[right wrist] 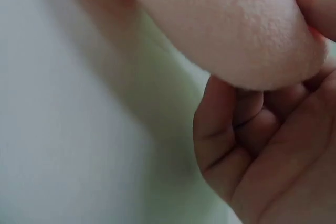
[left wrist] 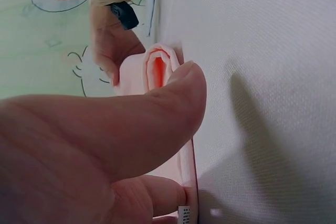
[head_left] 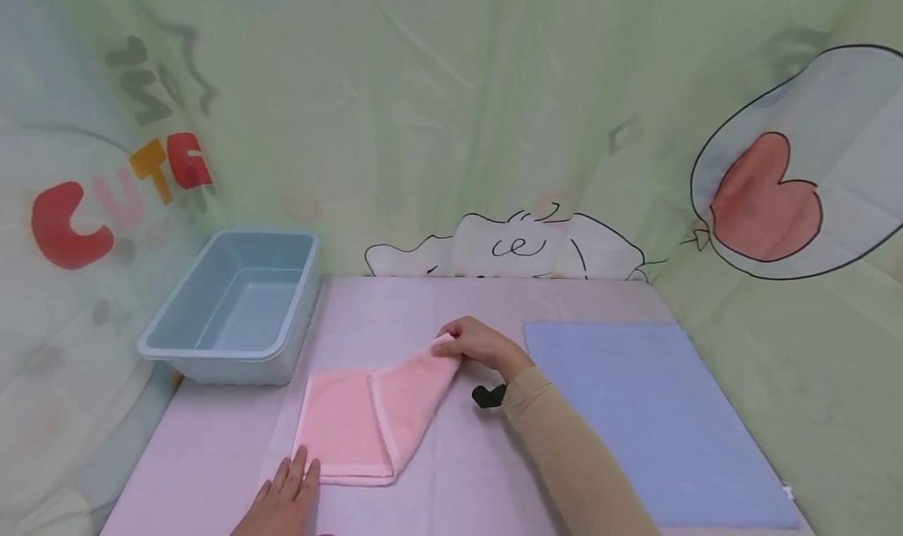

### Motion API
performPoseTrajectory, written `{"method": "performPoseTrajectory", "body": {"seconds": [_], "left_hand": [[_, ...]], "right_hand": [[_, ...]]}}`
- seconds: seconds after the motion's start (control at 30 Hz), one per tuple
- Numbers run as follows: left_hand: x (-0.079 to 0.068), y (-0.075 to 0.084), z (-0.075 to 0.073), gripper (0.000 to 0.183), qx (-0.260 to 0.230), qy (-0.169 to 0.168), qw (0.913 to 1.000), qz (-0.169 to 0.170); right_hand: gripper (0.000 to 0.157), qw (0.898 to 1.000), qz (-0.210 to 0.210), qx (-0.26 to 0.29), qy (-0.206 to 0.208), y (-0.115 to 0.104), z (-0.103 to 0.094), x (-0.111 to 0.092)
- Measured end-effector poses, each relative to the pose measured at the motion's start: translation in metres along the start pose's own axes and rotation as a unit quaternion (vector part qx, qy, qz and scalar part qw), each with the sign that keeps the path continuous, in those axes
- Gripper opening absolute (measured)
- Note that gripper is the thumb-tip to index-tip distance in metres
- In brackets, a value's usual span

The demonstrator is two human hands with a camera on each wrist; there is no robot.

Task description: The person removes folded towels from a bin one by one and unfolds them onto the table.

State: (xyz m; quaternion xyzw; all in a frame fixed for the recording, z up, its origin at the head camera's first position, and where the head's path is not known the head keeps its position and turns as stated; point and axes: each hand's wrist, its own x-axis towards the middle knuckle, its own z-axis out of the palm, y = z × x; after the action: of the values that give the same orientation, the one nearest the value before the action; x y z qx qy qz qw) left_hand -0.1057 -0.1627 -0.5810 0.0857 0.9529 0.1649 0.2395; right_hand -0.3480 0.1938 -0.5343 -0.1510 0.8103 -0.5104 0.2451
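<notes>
Nearest the camera, rising from five o'clock in the head view, a beige sleeve (head_left: 578, 458) leads to the right hand (head_left: 485, 346), with a dark item (head_left: 489, 396) at its wrist. Low at seven o'clock, the left hand (head_left: 278, 501) lies with its fingers extended, fingertips resting on the near left corner of a folded pink towel (head_left: 346, 418); the left wrist view shows its thumb straight and a small printed label (left wrist: 184, 214) by its fingers. That towel sits between six and seven o'clock on the pale table (head_left: 480, 473), its paler border showing along the near edge and slanting across the middle. Its one o'clock corner is pinched between the thumb and curled fingers of the right hand and held raised off the tabletop. From the towel, a light blue basin (head_left: 229, 371) stands at ten o'clock, and a flat blue mat (head_left: 642, 426) lies at three o'clock, well apart. Behind, the pale green curtain (head_left: 437, 128) carries a red heart (head_left: 765, 199) at about two o'clock.
</notes>
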Motion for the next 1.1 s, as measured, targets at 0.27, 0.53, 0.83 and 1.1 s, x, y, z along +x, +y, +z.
{"method": "performPoseTrajectory", "body": {"seconds": [0.27,0.53,0.83,1.1], "left_hand": [[-0.002,0.001,-0.001,0.125,0.0,0.001,1.0,0.005],[-0.002,0.002,-0.003,0.124,-0.004,0.006,0.9999,0.014],[0.0,0.002,-0.001,0.121,-0.005,0.01,0.9998,0.017],[-0.001,0.001,-0.001,0.12,-0.004,0.016,0.9997,0.021]], "right_hand": [[0.013,0.991,-0.003,0.127,-0.032,0.007,-0.008,-0.006],[0.007,0.986,0.009,0.153,-0.068,0.004,-0.016,-0.014],[0.032,0.993,0.044,0.051,-0.1,-0.002,-0.024,-0.014],[0.052,0.984,0.089,0.071,-0.136,-0.006,-0.028,-0.022]]}}
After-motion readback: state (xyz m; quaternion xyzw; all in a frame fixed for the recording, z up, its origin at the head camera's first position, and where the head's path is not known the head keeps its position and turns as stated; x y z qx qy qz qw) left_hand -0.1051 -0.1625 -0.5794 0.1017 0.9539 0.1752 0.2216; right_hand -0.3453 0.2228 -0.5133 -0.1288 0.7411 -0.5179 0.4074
